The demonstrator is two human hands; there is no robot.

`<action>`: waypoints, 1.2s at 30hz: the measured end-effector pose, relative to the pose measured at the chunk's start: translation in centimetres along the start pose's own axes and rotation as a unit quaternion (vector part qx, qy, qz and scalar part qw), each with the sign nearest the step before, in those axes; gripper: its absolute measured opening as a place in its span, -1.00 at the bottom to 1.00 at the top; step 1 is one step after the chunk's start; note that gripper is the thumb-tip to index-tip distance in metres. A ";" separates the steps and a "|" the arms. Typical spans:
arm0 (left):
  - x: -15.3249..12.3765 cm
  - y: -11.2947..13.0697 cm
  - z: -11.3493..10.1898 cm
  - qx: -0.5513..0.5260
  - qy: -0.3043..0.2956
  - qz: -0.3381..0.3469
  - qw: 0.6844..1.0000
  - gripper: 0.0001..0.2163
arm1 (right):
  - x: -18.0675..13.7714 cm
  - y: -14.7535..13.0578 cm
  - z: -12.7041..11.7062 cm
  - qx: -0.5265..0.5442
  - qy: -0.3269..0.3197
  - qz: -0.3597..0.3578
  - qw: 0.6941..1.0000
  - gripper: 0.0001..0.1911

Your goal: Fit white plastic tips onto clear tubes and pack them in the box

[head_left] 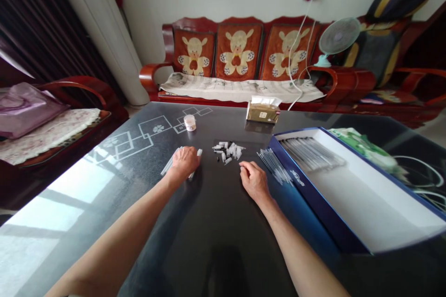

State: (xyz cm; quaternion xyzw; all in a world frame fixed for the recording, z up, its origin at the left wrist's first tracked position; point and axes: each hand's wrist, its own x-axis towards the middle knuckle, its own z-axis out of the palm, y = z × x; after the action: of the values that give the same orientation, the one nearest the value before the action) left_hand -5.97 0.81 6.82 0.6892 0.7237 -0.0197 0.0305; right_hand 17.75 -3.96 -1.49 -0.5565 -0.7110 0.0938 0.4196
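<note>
My left hand point(186, 161) rests low over thin translucent tubes point(167, 167), which stick out on both sides of it. Its fingers are curled downward, and the tips are hidden. To the right of it lies a loose pile of small white and black caps point(228, 151). My right hand point(255, 178) is at the pile's near right edge, fingers bent in and closed; whatever they may hold is too small or hidden to make out. Just beyond that hand, a bundle of thin grey pen refills point(276, 166) lies against the box's side.
A blue-edged white box point(351, 209) at the right holds many slim rods point(310, 151). Behind it lies a green and white packet point(365, 148). A tissue pack point(263, 110) and a small round tub point(190, 123) stand farther back on the dark table point(209, 236).
</note>
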 end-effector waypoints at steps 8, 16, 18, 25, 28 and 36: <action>-0.3 0.3 0.8 0.017 -0.023 -0.010 1.000 -0.70 | 0.1 0.1 -0.1 -0.006 -0.010 0.012 1.000 -0.77; -1.0 2.0 -0.2 -0.068 0.070 0.011 0.995 -0.65 | 0.2 0.0 -0.1 0.003 -0.008 0.025 1.000 -0.78; -1.0 3.2 0.3 -0.174 0.104 0.057 0.978 -0.55 | 0.2 0.0 -0.2 0.007 -0.006 0.027 1.000 -0.79; 0.0 7.2 3.9 -0.476 0.022 0.183 0.860 -0.63 | 0.3 0.2 0.0 0.022 0.016 0.030 0.999 -0.78; -0.6 8.2 4.3 -0.329 0.071 0.247 0.909 -0.61 | 0.4 0.0 -0.2 0.038 0.012 0.025 0.999 -0.79; -2.5 9.5 4.0 -0.003 0.177 0.305 0.936 -0.80 | 0.7 0.0 -0.9 0.164 0.048 0.100 0.980 -0.63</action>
State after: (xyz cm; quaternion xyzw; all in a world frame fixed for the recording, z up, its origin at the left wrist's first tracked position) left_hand 3.69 -1.50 3.10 0.8689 0.4727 0.1148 -0.0916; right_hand 18.37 -3.71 -0.56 -0.5519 -0.6060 0.2239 0.5274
